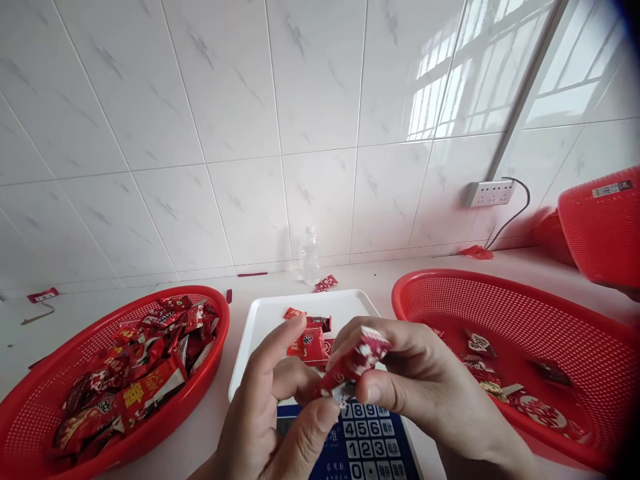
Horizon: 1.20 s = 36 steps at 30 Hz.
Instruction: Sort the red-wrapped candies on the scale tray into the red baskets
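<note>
A small red packet with white print is held in front of me, tilted, its crimped end up. My right hand pinches it between thumb and fingers. My left hand grips its lower end between the thumb and curled fingers, with the index finger raised. Beneath both hands is a scale with a white weighing tray and a blue keypad panel, partly covered by the hands. Several red packets lie on the tray behind my fingers.
On the left, a red basket holds many packets. Another red basket at right contains several packets. A clear bottle stands by the tiled wall, near a patterned red packet. A power strip and tilted red baskets are farther right.
</note>
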Each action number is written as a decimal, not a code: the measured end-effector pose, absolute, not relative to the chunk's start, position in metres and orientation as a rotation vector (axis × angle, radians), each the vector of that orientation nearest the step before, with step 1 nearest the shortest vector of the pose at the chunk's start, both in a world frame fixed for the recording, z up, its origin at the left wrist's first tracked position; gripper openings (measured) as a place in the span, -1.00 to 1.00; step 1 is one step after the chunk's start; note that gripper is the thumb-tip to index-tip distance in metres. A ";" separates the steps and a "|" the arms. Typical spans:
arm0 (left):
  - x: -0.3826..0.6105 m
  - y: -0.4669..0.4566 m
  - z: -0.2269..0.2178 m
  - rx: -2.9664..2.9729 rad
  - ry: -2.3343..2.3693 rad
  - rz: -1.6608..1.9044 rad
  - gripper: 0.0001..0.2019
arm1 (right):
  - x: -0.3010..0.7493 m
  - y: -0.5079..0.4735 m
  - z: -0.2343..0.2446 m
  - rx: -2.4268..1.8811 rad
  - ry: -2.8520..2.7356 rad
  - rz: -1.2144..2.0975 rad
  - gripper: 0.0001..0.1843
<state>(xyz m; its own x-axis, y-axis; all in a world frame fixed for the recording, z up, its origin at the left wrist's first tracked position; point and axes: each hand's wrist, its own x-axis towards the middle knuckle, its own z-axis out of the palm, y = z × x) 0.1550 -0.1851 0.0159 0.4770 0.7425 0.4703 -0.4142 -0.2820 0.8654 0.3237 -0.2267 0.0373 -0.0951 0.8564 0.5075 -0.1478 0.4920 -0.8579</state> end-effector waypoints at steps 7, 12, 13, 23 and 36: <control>0.161 -0.154 0.012 1.110 -0.001 0.578 -0.57 | 0.324 -0.219 0.029 -0.631 -1.460 0.695 -0.84; 0.159 -0.147 0.019 1.025 0.052 0.758 -0.73 | 0.327 -0.217 0.021 -0.750 -1.467 0.786 -0.56; 0.157 -0.148 0.019 1.061 0.085 0.820 -0.74 | 0.326 -0.217 0.021 -0.773 -1.441 0.834 -0.50; 0.152 -0.174 0.021 1.209 0.357 1.038 -0.76 | 0.313 -0.219 0.030 -0.854 -1.528 0.675 -0.80; 0.146 -0.169 0.019 1.164 0.388 1.011 -0.78 | 0.303 -0.222 0.036 -0.802 -1.393 0.867 -0.73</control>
<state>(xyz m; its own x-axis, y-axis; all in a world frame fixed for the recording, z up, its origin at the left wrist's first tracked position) 0.1455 -0.1686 0.0186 0.5270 0.8180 0.2303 -0.4537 0.0416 0.8902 0.3034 -0.2223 0.0357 -0.0111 0.8791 0.4765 -0.0398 0.4757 -0.8787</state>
